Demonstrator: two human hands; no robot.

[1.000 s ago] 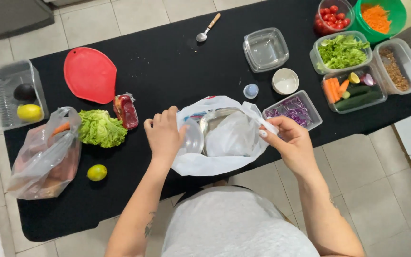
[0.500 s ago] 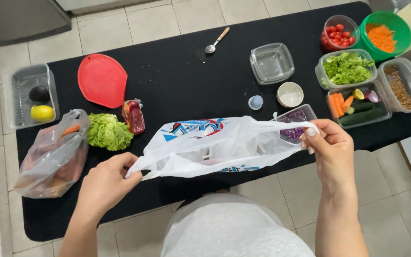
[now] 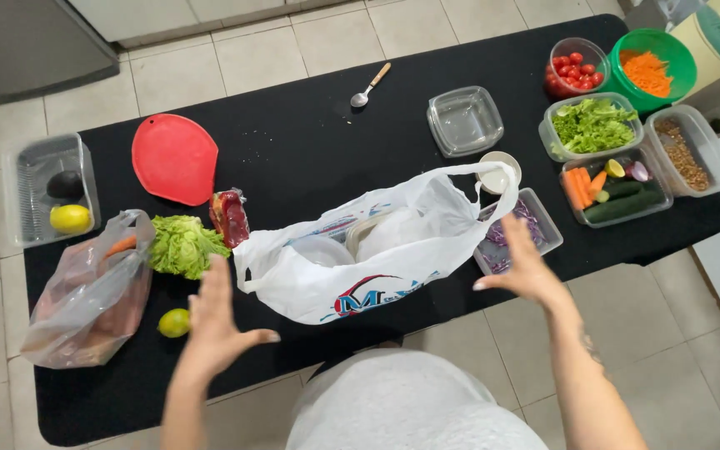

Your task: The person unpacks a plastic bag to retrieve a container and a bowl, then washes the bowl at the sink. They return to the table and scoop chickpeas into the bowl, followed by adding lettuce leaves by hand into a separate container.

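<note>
I look down at a black table [image 3: 310, 158] that stands on a floor of pale tiles [image 3: 260, 50]. At the far left of the table there is a clear box [image 3: 22, 167] with an avocado [image 3: 65, 184] and a lemon [image 3: 70, 219] inside. Below it lies a clear plastic bag [image 3: 85, 300] with a carrot tip showing at its top. Beside this bag I see a lime [image 3: 174, 322], a head of green lettuce [image 3: 182, 245], a small dark red packet [image 3: 230, 217] and a flat red lid [image 3: 175, 158].

My left hand [image 3: 214, 321] is open, with the fingers spread, and it holds nothing; it hovers just left of the white plastic bag [image 3: 377, 258]. This bag lies in the middle of the table near the front edge, with its mouth open and clear containers visible inside. My right hand [image 3: 527, 267] is also open and empty, at the right end of the bag, close to it; I cannot tell if it touches the bag.

Further back there is a spoon [image 3: 369, 86] and an empty clear container [image 3: 465, 121]. Under the bag's handle stands a small white bowl [image 3: 500, 167], and next to it a tray of purple cabbage [image 3: 543, 229]. At the right are tubs of chopped lettuce [image 3: 592, 125], cut vegetables [image 3: 618, 187], brown grains [image 3: 683, 154], cherry tomatoes [image 3: 575, 71] and a green bowl of grated carrot [image 3: 650, 71].
</note>
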